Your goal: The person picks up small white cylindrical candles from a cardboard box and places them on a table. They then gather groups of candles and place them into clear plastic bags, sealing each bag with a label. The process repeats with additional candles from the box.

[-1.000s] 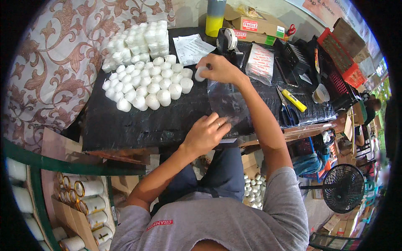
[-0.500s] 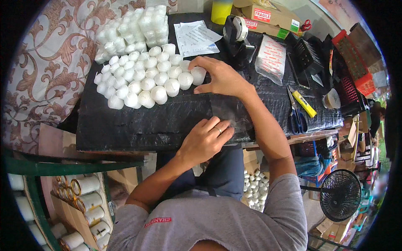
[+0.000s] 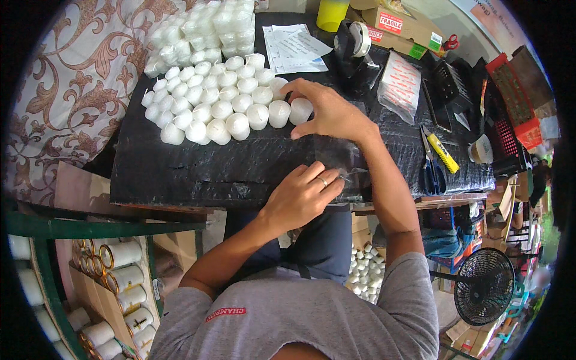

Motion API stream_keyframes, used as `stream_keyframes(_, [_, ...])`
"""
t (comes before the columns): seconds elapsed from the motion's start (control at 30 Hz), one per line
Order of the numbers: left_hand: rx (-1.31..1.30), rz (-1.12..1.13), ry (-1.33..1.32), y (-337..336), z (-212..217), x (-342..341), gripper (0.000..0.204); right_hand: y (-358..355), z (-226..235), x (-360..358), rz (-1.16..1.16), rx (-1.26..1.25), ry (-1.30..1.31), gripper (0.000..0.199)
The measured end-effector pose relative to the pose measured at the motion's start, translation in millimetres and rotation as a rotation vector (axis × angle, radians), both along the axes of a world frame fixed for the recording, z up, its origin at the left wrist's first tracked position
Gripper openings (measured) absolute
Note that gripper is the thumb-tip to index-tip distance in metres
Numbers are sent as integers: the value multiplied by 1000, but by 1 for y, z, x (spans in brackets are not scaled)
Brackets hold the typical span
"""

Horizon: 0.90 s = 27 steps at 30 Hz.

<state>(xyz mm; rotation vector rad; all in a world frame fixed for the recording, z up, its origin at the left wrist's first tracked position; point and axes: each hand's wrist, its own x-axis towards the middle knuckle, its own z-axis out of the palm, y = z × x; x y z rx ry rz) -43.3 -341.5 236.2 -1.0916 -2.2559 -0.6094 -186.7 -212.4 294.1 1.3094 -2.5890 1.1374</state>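
Observation:
White votive candles (image 3: 218, 114) with wicks stand packed in a slanting group on the black-covered table (image 3: 192, 174). My right hand (image 3: 333, 111) curves round the end candle (image 3: 301, 111) of the front row, fingers on its far side and thumb on its near side. Its fingertips also reach the candle behind. Close to the table's front edge, my left hand (image 3: 305, 195), with a ring on one finger, is closed with its fingertips on a thin sheet of clear plastic (image 3: 347, 161). The plastic's outline is hard to make out against the black.
Clear packs of candles (image 3: 210, 30) are stacked behind the group, beside paper sheets (image 3: 295, 48). A tape dispenser (image 3: 354, 51), a printed plastic pouch (image 3: 400, 87), scissors (image 3: 432, 165) and a yellow cutter (image 3: 443, 153) lie to the right. A black fan (image 3: 484, 287) stands lower right.
The view has shifted slightly, so the table things sit further right. My right hand stays round the end candle, and my left hand stays at the plastic.

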Motion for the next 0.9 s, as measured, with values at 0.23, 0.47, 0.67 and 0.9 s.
stream_keyframes(0.23, [21,7,-7,1,1,0,23,1,-1,-4,-44,-45,-12,56])
stream_keyframes(0.47, [8,18,-22,1,2,2,25,-2,-6,-5,-126,-82,33,56])
stream_keyframes(0.67, [25,25,-25,0,-2,2,26,-6,14,15,-132,17,417,60])
stream_keyframes(0.9, [78,-5,-54,-1,-2,1,27,-47,2,18,-16,416,676,64])
